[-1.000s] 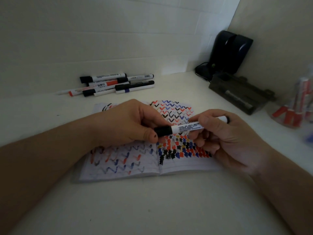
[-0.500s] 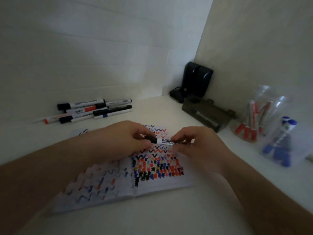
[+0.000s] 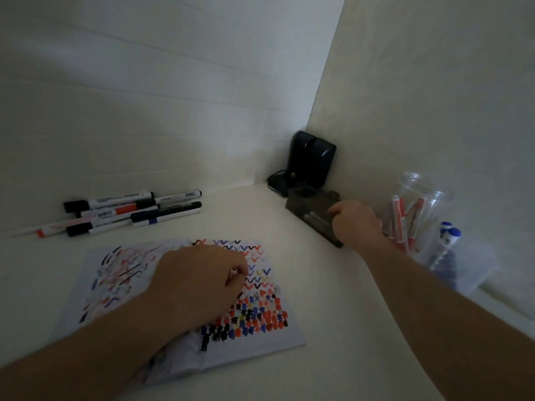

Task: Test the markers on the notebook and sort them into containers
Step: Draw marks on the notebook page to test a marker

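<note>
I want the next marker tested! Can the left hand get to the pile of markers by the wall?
Probably yes. The left hand rests on the notebook, and only bare white table lies between it and the pile of markers by the wall. Nothing stands in its way.

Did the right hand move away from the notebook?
Yes. The right hand left the spot over the notebook and went right and back, to the dark container near the corner beside the clear cup.

Open notebook [image 3: 269,328] flat, covered in scribbles (red, blue, black), markers [image 3: 121,212] heaped behind, dark container [image 3: 312,218] right
</note>
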`<state>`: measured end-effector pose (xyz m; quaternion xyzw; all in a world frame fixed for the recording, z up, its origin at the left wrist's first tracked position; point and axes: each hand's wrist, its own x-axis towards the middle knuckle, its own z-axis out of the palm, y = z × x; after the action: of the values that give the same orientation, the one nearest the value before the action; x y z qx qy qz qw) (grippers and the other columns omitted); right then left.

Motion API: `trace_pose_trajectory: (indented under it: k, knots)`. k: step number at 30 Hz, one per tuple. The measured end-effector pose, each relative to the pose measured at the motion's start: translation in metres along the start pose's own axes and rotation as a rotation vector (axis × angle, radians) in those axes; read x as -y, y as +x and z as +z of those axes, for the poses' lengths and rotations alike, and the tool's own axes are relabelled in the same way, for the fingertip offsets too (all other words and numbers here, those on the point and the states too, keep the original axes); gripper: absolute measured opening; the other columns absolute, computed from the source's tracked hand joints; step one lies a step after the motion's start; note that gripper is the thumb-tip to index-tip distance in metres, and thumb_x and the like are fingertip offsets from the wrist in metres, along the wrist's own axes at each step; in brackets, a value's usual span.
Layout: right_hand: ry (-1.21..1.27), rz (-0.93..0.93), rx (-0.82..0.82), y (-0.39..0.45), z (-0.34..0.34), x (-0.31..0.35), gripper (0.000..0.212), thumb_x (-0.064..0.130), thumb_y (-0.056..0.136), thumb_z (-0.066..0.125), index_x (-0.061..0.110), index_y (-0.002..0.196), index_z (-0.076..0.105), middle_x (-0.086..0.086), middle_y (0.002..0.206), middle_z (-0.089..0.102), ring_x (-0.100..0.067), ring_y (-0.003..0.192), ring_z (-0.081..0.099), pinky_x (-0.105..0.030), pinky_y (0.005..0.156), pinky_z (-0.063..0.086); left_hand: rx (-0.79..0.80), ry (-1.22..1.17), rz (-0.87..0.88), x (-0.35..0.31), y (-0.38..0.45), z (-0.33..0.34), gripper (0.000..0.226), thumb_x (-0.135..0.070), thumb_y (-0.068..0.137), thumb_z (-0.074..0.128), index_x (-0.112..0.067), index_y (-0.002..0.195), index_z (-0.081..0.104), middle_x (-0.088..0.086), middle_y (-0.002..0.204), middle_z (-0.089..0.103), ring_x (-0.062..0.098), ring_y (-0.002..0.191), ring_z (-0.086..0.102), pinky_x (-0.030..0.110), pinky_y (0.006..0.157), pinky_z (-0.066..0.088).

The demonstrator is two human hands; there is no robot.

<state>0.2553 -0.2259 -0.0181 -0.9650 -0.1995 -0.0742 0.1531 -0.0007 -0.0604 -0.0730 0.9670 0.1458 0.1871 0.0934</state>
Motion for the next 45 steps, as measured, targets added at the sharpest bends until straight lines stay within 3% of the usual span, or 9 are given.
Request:
trace_pose_trajectory:
  k: [4, 7, 10, 12, 25, 30, 34, 36, 45]
  knots:
    - [0.082, -0.270, -0.114, -0.037, 0.004, 0.028, 0.029, 0.022, 0.098, 0.055, 0.036, 0.114, 0.075, 0.003, 0.115, 0.072, -0.025, 0.113, 0.060, -0.042, 0.099, 0.047, 0.141, -0.189, -0.114, 0.010, 0.012, -0.013, 0.017, -0.052, 0.093, 0.059, -0.045, 0.103, 0.071, -0.025, 0.081, 0.059, -0.004, 0.076, 0.056, 0.019, 0.066, 0.044]
    - [0.353, -0.449, 0.125, -0.087, 0.016, 0.062, 0.020, 0.025, 0.098, 0.063, 0.040, 0.105, 0.074, 0.025, 0.095, 0.066, 0.001, 0.088, 0.061, -0.021, 0.077, 0.050, 0.109, -0.348, -0.233, 0.044, 0.029, -0.025, 0.010, -0.042, 0.092, 0.066, -0.039, 0.096, 0.075, -0.018, 0.083, 0.065, -0.001, 0.079, 0.062, 0.019, 0.065, 0.043]
    - [0.377, -0.602, 0.183, -0.113, 0.041, 0.075, 0.022, 0.029, 0.096, 0.065, 0.040, 0.114, 0.071, 0.024, 0.096, 0.060, 0.004, 0.086, 0.056, -0.011, 0.074, 0.039, -0.177, -0.057, -0.253, 0.093, 0.035, -0.017, 0.022, -0.025, 0.091, 0.064, -0.033, 0.109, 0.071, -0.001, 0.101, 0.063, 0.023, 0.100, 0.059, 0.033, 0.081, 0.048]
    - [0.326, -0.685, 0.188, -0.118, 0.054, 0.076, 0.027, 0.031, 0.095, 0.067, 0.038, 0.120, 0.070, 0.022, 0.100, 0.057, 0.004, 0.088, 0.054, -0.011, 0.077, 0.039, -0.210, 0.117, -0.306, 0.116, 0.032, -0.006, 0.036, -0.023, 0.090, 0.062, -0.026, 0.126, 0.067, 0.009, 0.115, 0.059, 0.033, 0.108, 0.050, 0.042, 0.091, 0.047]
    - [0.396, -0.680, 0.217, -0.116, 0.054, 0.067, 0.023, 0.035, 0.094, 0.068, 0.041, 0.117, 0.070, 0.022, 0.103, 0.058, 0.004, 0.090, 0.056, -0.020, 0.083, 0.048, -0.159, 0.276, -0.413, 0.125, 0.037, 0.006, 0.033, -0.047, 0.097, 0.055, -0.018, 0.104, 0.069, 0.009, 0.107, 0.069, 0.032, 0.101, 0.061, 0.041, 0.083, 0.049]
    - [0.532, -0.613, 0.139, -0.119, 0.047, 0.068, 0.026, 0.044, 0.093, 0.068, 0.041, 0.119, 0.068, 0.020, 0.091, 0.063, 0.001, 0.085, 0.058, -0.018, 0.072, 0.045, -0.386, 0.102, -0.131, 0.079, 0.024, -0.026, 0.019, -0.030, 0.106, 0.044, -0.019, 0.099, 0.057, 0.001, 0.086, 0.061, 0.027, 0.082, 0.055, 0.037, 0.067, 0.033]
    - [1.023, -0.564, 0.319, -0.126, 0.031, 0.070, 0.070, 0.059, 0.083, 0.069, 0.036, 0.146, 0.050, 0.010, 0.078, 0.065, -0.005, 0.069, 0.059, -0.024, 0.065, 0.049, -0.089, -0.261, 0.191, 0.011, -0.003, -0.046, 0.013, -0.032, 0.108, 0.041, -0.027, 0.111, 0.053, -0.013, 0.077, 0.055, 0.001, 0.064, 0.051, 0.022, 0.057, 0.036]
    - [1.274, -0.600, 0.457, -0.131, 0.027, 0.069, 0.066, 0.061, 0.086, 0.062, 0.038, 0.147, 0.050, 0.002, 0.072, 0.058, -0.007, 0.067, 0.054, -0.022, 0.062, 0.045, -0.004, -0.311, 0.288, -0.003, -0.012, -0.038, 0.016, -0.034, 0.109, 0.039, -0.029, 0.118, 0.052, -0.017, 0.080, 0.059, -0.002, 0.066, 0.053, 0.018, 0.060, 0.039]
    - [1.275, -0.468, 0.531, -0.140, 0.028, 0.073, 0.041, 0.056, 0.102, 0.041, 0.037, 0.127, 0.067, 0.001, 0.069, 0.052, -0.010, 0.064, 0.047, -0.017, 0.056, 0.044, 0.115, -0.460, 0.249, -0.001, -0.011, -0.022, 0.030, -0.033, 0.110, 0.040, -0.033, 0.137, 0.053, -0.043, 0.085, 0.058, -0.011, 0.079, 0.059, 0.004, 0.067, 0.036]
